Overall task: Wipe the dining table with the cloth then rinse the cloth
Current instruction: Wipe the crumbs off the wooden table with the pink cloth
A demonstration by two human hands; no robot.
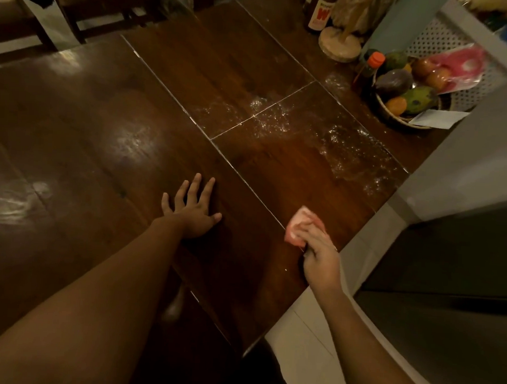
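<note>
The right hand (321, 254) is gripping the pink cloth (296, 227), fingers curled over its bunched top and pressing it onto the dining table (88, 124) in the lower right of the frame, near the table's edge. The left hand (194, 210) is lying flat on the wood to the left of centre, fingers spread and holding nothing, probably bracing.

The next stroke is hanging on the white speckled patch (275, 116). It is lying up and to the right of the cloth, running as a band from the frame's centre toward the right edge of the table, below the fruit basket (393, 115). In this dim light I cannot say whether it is suds or powder. The cloth-holding hand is plainly the nearer one, so a push away and rightward looks called for.
</note>
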